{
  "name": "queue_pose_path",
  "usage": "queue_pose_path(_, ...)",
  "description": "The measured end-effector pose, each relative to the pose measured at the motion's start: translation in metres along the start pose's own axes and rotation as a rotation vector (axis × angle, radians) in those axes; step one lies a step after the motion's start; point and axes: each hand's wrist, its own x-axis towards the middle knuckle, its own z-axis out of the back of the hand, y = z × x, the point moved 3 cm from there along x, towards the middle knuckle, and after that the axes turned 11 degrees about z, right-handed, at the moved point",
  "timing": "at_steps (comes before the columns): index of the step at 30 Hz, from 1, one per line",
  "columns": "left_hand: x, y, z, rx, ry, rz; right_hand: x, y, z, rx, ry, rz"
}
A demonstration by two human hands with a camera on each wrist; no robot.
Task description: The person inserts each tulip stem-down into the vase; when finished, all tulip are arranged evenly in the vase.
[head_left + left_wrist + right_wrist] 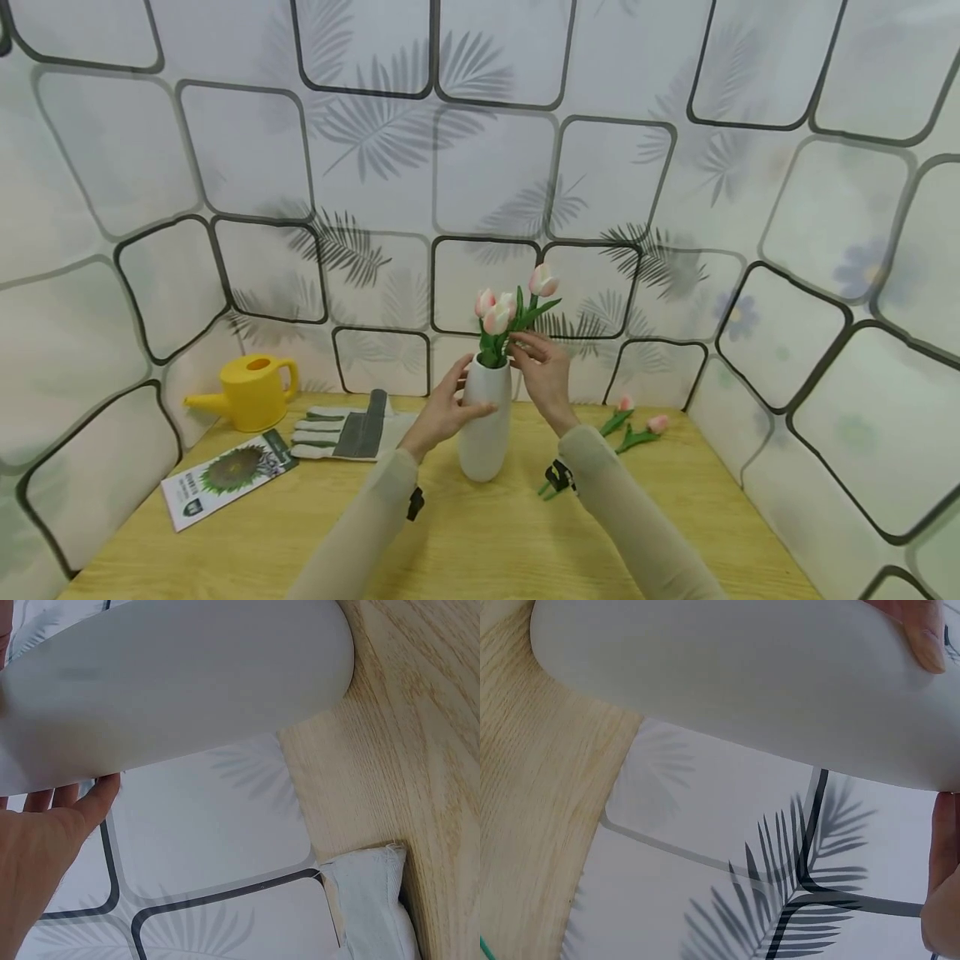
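Note:
A tall white vase (486,429) stands upright on the wooden table, with several pink-and-white tulips (498,317) in its mouth. My left hand (444,410) grips the vase's left side, thumb across the front and fingers round the back. In the left wrist view, that hand (45,847) is against the vase (202,682). At the vase's rim, my right hand (546,375) pinches among the stems and leaves, below the tallest tulip (543,281). Its exact hold on the stem is partly hidden. The right wrist view shows part of the right hand (946,877) beside the vase (727,682).
Two more tulips (637,429) lie on the table at the right, stems partly behind my right forearm. To the left are a yellow watering can (255,404), grey-and-white gloves (360,429) and a sunflower seed packet (228,475). A patterned wall (495,175) backs the table.

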Motion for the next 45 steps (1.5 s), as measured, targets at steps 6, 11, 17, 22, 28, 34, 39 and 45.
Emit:
queue_pose_path(6,0.000,0.000,0.000,-0.013,0.006,-0.011,0.000,-0.003,0.001,-0.002,0.007,-0.015)
queue_pose_path(11,0.000,0.001,-0.001,-0.012,0.005,-0.003,0.000,-0.003,0.001,-0.039,0.044,-0.018)
queue_pose_path(17,0.000,0.002,0.000,-0.005,-0.002,-0.023,0.000,-0.001,-0.002,-0.082,0.085,-0.049)
queue_pose_path(22,-0.002,0.002,0.000,-0.002,0.002,-0.026,-0.001,-0.003,-0.003,-0.131,0.116,-0.096)
queue_pose_path(28,-0.001,0.002,-0.001,-0.003,0.003,-0.018,-0.004,-0.005,-0.001,-0.134,0.129,-0.133)
queue_pose_path(34,-0.001,0.000,-0.001,-0.005,-0.006,-0.017,-0.003,-0.004,0.000,-0.142,0.161,-0.168)
queue_pose_path(39,-0.007,-0.009,-0.001,0.001,0.003,-0.010,-0.002,-0.005,0.001,-0.088,0.180,-0.169)
queue_pose_path(45,-0.020,-0.024,0.001,-0.010,0.023,-0.007,-0.008,-0.004,0.005,0.000,0.200,-0.160)
